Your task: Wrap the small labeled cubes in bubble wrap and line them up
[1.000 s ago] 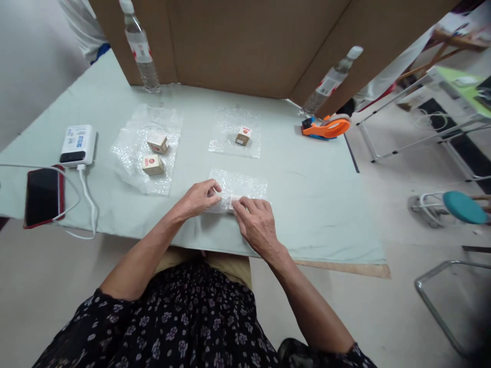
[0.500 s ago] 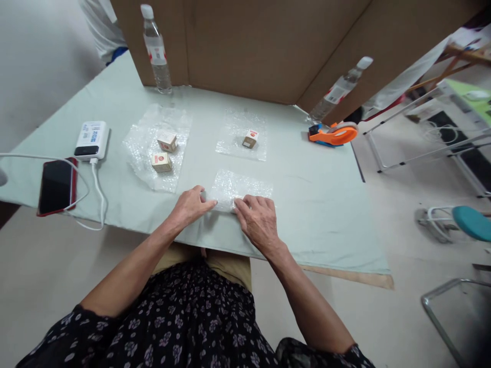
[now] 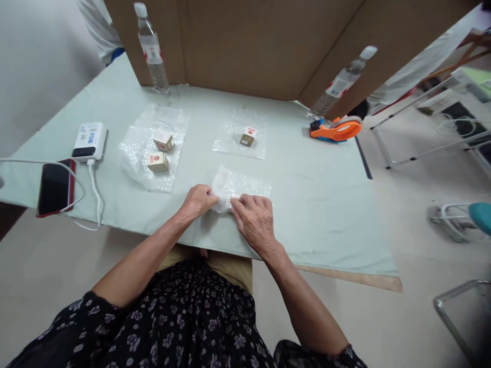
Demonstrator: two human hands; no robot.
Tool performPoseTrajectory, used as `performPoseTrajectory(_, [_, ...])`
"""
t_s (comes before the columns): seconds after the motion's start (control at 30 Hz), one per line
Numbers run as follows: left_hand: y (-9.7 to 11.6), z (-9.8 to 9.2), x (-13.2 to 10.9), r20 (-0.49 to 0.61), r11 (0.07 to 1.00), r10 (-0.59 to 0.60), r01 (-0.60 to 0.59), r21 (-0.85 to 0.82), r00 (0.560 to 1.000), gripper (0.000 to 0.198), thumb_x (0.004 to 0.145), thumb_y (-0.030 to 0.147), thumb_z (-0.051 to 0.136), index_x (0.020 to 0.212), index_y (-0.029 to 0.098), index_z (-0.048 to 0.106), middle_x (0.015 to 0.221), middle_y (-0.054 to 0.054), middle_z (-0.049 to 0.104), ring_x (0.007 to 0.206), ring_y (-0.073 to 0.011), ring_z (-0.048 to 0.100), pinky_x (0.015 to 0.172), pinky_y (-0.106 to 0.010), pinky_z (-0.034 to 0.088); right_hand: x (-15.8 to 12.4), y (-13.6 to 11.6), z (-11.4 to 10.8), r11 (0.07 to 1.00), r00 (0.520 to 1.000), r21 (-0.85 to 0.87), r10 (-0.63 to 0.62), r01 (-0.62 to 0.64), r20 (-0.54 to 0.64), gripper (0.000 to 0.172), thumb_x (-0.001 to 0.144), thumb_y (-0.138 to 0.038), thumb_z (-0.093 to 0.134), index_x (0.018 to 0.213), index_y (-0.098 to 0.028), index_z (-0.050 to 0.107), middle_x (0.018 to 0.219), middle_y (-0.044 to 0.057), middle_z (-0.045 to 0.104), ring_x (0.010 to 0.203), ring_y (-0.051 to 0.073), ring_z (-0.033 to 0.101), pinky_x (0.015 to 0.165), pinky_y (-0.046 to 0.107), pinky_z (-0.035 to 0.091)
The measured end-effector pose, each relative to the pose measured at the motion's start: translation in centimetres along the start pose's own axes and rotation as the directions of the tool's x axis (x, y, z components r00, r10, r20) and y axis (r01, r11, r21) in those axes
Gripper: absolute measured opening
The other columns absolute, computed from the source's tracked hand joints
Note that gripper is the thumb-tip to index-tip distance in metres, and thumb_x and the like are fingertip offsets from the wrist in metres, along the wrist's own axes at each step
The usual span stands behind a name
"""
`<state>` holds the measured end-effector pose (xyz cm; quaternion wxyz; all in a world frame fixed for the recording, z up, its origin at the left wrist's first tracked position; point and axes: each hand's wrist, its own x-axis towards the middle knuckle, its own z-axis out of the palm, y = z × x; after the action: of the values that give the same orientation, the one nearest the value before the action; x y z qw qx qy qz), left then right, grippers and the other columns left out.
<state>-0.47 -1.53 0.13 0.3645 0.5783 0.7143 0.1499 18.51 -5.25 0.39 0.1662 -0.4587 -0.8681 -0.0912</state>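
A sheet of bubble wrap (image 3: 245,183) lies near the table's front edge, its near part rolled up under my fingers. My left hand (image 3: 197,200) pinches the roll's left end, and its left corner is lifted. My right hand (image 3: 255,221) presses down on the roll's right part with bent fingers. What is inside the roll is hidden. Farther back, a small box (image 3: 248,136) stands on a second sheet. Two small boxes (image 3: 160,151) rest on a third sheet at the left.
A pale green cloth (image 3: 318,194) covers the table. A power bank (image 3: 88,141) and a phone (image 3: 56,186) lie at the left with a white cable. An orange tape dispenser (image 3: 336,130) sits at the right. Two water bottles (image 3: 151,48) stand by the cardboard screen (image 3: 245,46). Chairs stand at the right.
My left hand went from lying flat beside the sheet to pinching its left end, which has lifted. My right hand stays on the roll. The view has shifted slightly.
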Motion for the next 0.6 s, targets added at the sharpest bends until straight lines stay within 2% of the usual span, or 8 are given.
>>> performPoseTrajectory(0.1, [0.7, 0.4, -0.3, -0.136, 0.995, 0.093, -0.085, 0.060, 0.986, 0.020, 0.072, 0.026, 0.060, 0.058, 0.019, 0.046, 0.058, 0.004, 0.046, 0.061, -0.0127, 0.044, 0.056, -0.026, 0.031, 0.2, -0.1, -0.2, 1.000, 1.000, -0.023, -0.011, 0.011, 0.022, 0.017, 0.100, -0.027, 0.050, 0.109, -0.022, 0.064, 0.095, 0.006, 0.067, 0.086, 0.022, 0.048, 0.083, 0.040, 0.030])
performPoseTrajectory(0.17, [1.0, 0.8, -0.3, -0.151, 0.994, 0.102, -0.106, -0.019, 0.983, 0.021, 0.070, 0.024, 0.059, 0.057, 0.020, 0.044, 0.057, 0.004, 0.044, 0.060, -0.0121, 0.043, 0.056, -0.025, 0.032, 0.3, -0.1, -0.2, 0.999, 0.999, -0.040, -0.019, 0.020, 0.036, 0.017, 0.100, -0.025, 0.049, 0.108, -0.021, 0.064, 0.094, 0.006, 0.066, 0.087, 0.023, 0.048, 0.085, 0.040, 0.030])
performPoseTrajectory(0.23, [1.3, 1.2, -0.2, -0.087, 0.974, 0.062, -0.080, -0.211, 0.994, 0.019, 0.068, 0.024, 0.059, 0.059, 0.020, 0.043, 0.055, 0.006, 0.042, 0.055, -0.0108, 0.043, 0.052, -0.023, 0.034, 0.4, -0.2, -0.2, 0.998, 0.998, -0.050, -0.028, 0.031, 0.047, 0.017, 0.100, -0.022, 0.048, 0.108, -0.020, 0.064, 0.093, 0.006, 0.066, 0.087, 0.023, 0.048, 0.085, 0.040, 0.030])
performPoseTrajectory(0.3, [1.8, 1.6, -0.1, 0.002, 0.907, 0.016, -0.014, -0.421, 1.000, 0.017, 0.068, 0.023, 0.058, 0.062, 0.020, 0.043, 0.054, 0.007, 0.042, 0.049, -0.0098, 0.044, 0.046, -0.021, 0.037, 0.4, -0.2, -0.2, 0.998, 0.998, -0.052, -0.032, 0.035, 0.048, 0.017, 0.100, -0.020, 0.047, 0.106, -0.020, 0.064, 0.093, 0.006, 0.066, 0.087, 0.023, 0.048, 0.085, 0.040, 0.030])
performPoseTrajectory(0.37, [2.3, 1.9, -0.1, 0.063, 0.834, -0.002, 0.036, -0.551, 0.998, 0.013, 0.067, 0.021, 0.058, 0.066, 0.020, 0.045, 0.055, 0.006, 0.046, 0.048, -0.0102, 0.048, 0.043, -0.020, 0.040, 0.4, -0.2, -0.1, 0.999, 0.999, -0.038, -0.030, 0.031, 0.039, 0.017, 0.100, -0.021, 0.047, 0.104, -0.020, 0.063, 0.092, 0.006, 0.066, 0.087, 0.023, 0.049, 0.085, 0.040, 0.031])
performPoseTrajectory(0.47, [2.9, 2.0, -0.3, 0.104, 0.805, 0.031, 0.037, -0.592, 0.994, 0.008, 0.067, 0.018, 0.057, 0.072, 0.019, 0.050, 0.057, 0.004, 0.054, 0.050, -0.0121, 0.055, 0.044, -0.021, 0.045, 0.3, -0.1, -0.1, 1.000, 0.999, 0.009, -0.013, 0.012, 0.033, 0.014, 0.098, -0.023, 0.050, 0.103, -0.018, 0.062, 0.093, 0.007, 0.067, 0.087, 0.024, 0.050, 0.084, 0.039, 0.034])
performPoseTrajectory(0.6, [3.5, 1.1, -0.6, 0.164, 0.860, 0.115, -0.016, -0.510, 0.980, 0.011, 0.067, 0.017, 0.057, 0.078, 0.016, 0.059, 0.061, 0.002, 0.059, 0.053, -0.0125, 0.059, 0.049, -0.023, 0.049, 0.1, 0.0, -0.4, 0.998, 1.000, 0.068, 0.015, -0.016, 0.017, 0.011, 0.094, -0.019, 0.050, 0.091, -0.018, 0.060, 0.090, 0.008, 0.067, 0.084, 0.025, 0.051, 0.085, 0.039, 0.039])
